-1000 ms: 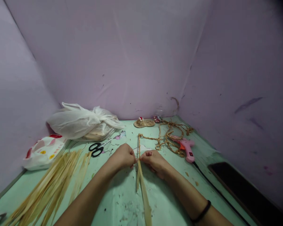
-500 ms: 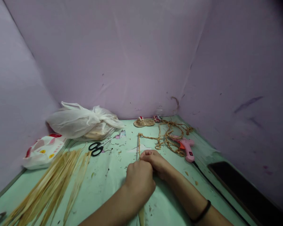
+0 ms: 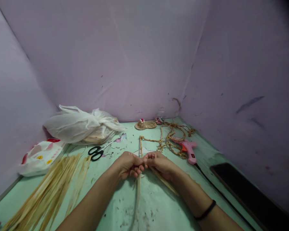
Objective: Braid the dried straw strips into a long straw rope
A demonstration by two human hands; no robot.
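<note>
My left hand [image 3: 130, 165] and my right hand [image 3: 159, 163] meet fingertip to fingertip over the table, both closed in a pinch on a twisted straw cord [image 3: 141, 146]. The cord runs away from my fingers, bends at its far end and leads right into a loose tangle of finished cord [image 3: 174, 138]. Below my left hand a pale loose strand [image 3: 137, 199] trails toward me. A second flat strand [image 3: 165, 182] slants down to the right from under my right hand. The exact grip point is partly hidden by my fingers.
On the left lie dry straw strips [image 3: 45, 195], black-handled scissors [image 3: 96, 153], a tied white plastic bag [image 3: 79, 125] and a printed packet [image 3: 42, 157]. A woven slipper-shaped piece [image 3: 145, 125] sits at the back. A pink glue gun [image 3: 190, 150] and a dark phone-like slab [image 3: 240, 189] are right.
My left hand has turned over and moved left, from across the right hand to beside it. The loose strands now spread apart below my hands. The view has shifted slightly.
</note>
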